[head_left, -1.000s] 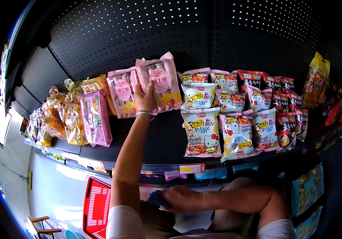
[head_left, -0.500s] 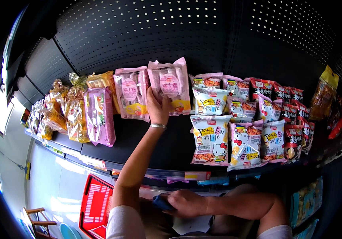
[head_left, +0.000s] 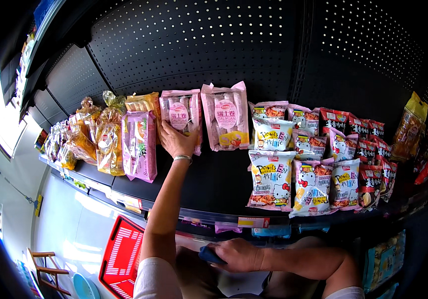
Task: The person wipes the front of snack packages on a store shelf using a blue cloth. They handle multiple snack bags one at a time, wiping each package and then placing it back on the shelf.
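My left hand (head_left: 178,142) reaches over the shelf to a pink pack of cake rolls (head_left: 180,110), fingers at its left edge and thumb low across its front. The hand hides the lower part of that pack. A second pink pack of cake rolls (head_left: 225,119) stands upright just to its right, apart from my hand. On the left is a purple bag (head_left: 139,147), leaning in front of a yellow-brown pack (head_left: 144,103). Low in front of my body, my right hand (head_left: 238,254) is closed round a dark blue bunched cloth (head_left: 211,254).
White and pink snack bags (head_left: 269,179) stand in rows to the right, beside small red bags (head_left: 369,180). Clear-wrapped bread bags (head_left: 109,149) fill the left end. A shelf lip (head_left: 209,217) runs along the front. On the floor are a red basket (head_left: 122,254), a blue basin (head_left: 85,286) and a wooden stool (head_left: 49,269).
My left hand has left the right-hand pink pack and moved left onto the other one. The view has shifted slightly. My right hand still holds the blue cloth.
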Available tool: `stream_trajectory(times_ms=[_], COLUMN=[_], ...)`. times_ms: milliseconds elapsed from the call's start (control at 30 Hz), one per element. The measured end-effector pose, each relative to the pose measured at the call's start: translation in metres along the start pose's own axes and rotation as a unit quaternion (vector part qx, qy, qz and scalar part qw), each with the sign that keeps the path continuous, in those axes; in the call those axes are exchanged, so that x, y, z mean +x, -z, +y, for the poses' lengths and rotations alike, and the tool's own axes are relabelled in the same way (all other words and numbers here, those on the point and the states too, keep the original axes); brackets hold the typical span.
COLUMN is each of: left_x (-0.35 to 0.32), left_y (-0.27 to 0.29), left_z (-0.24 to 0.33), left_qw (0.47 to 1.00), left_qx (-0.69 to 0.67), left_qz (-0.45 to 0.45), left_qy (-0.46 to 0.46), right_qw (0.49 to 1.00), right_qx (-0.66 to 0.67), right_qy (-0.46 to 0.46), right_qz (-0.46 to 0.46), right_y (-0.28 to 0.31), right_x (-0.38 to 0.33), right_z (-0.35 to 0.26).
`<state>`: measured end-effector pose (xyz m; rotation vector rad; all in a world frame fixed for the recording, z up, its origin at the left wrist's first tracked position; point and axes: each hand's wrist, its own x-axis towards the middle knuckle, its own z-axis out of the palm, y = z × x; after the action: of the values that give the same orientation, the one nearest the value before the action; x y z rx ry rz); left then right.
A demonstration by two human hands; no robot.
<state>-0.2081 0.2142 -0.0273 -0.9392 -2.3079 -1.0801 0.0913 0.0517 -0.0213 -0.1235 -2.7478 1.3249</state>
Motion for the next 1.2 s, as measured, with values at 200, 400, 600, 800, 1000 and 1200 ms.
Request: stream_trajectory(times_ms=[200, 400, 600, 800, 1000, 1200], left_x=[0.002, -0.01, -0.037, -0.101, -0.179, -0.149], left_y=[0.004, 0.026, 0.079, 0.216, 0.238, 0.224], left_z=[-0.001, -0.002, -0.018, 0.002, 0.019, -0.04], left_qw=[0.999, 0.989, 0.875, 0.797, 0.936, 0.777], left_qx=[-0.019, -0.129, -0.476, -0.54, -0.214, -0.465], left_qz=[-0.02, -0.006, -0.065, -0.242, -0.244, -0.389], left_qy=[0.038, 0.075, 0.053, 0.121, -0.133, 0.17], right_qw=[1.0, 0.999, 0.968, 0.863, 0.839, 0.728], right_qx=[-0.003, -0.038, 0.023, 0.255, 0.375, 0.614], right_qy=[0.006, -0.014, -0.001, -0.07, -0.016, -0.013], right_qz=[-0.009, 0.026, 0.249, 0.429, 0.394, 0.305], right_y=[-0.002, -0.003, 0.003, 0.04, 0.014, 0.028], right_x=[-0.006, -0.011, -0.008, -0.004, -0.002, 0.003], right_z=[-0.012, -0.019, -0.008, 0.003, -0.015, 0.007])
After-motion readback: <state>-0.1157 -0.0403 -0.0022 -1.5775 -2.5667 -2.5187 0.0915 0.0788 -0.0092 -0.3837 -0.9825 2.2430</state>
